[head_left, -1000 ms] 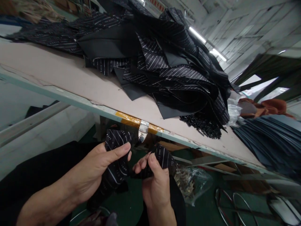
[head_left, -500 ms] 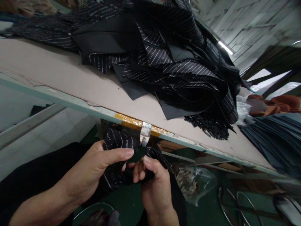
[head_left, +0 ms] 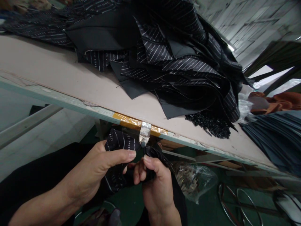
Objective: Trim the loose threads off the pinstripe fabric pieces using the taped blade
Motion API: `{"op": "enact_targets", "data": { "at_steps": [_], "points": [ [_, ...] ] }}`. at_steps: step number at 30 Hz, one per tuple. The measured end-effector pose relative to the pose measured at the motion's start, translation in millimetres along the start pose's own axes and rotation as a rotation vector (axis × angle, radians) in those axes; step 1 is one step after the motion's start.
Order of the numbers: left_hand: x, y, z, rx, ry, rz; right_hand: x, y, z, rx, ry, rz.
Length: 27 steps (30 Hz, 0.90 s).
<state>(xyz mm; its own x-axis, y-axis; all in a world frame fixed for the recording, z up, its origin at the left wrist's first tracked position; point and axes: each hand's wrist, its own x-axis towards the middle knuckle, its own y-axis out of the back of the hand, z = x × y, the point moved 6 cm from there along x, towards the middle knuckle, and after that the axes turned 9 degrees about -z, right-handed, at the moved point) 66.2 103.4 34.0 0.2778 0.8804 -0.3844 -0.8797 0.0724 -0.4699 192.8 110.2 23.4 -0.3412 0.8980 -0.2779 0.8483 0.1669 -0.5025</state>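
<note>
Just below the table edge, my left hand pinches a black necktie with white stripes and printed lettering, thumb on top. Close beside it, my right hand is closed on another part of the same dark fabric, thumb against the curled fingers. Between the hands, the fabric meets the tip of a small metal fitting fixed to the table edge with yellow tape. How the fabric sits on that tip is too dark to make out. A large pile of neckties lies above on the table.
The pale tabletop slants across the view. Small black pieces are heaped by the neckties, and dark folded cloth is stacked at the right. On the floor sit a clear plastic bag and a stool with metal rings.
My left thumb has shifted slightly right with the fabric, toward the fitting. My right hand keeps nearly the same place. The view has moved a little.
</note>
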Motion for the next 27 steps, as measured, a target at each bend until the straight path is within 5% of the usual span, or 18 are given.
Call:
{"op": "enact_targets", "data": {
  "at_steps": [13, 21, 27],
  "points": [
    [1, -14.2, 14, -0.162, -0.098, -0.097, 2, -1, -5, 0.005, -0.007, 0.013],
    [2, -6.4, 7, -0.027, -0.053, 0.054, 4, 0, -5, 0.007, 0.007, 0.011],
    [3, -6.4, 2, -0.022, -0.044, 0.041, 2, -3, -4, 0.010, 0.025, -0.003]
  ]
}}
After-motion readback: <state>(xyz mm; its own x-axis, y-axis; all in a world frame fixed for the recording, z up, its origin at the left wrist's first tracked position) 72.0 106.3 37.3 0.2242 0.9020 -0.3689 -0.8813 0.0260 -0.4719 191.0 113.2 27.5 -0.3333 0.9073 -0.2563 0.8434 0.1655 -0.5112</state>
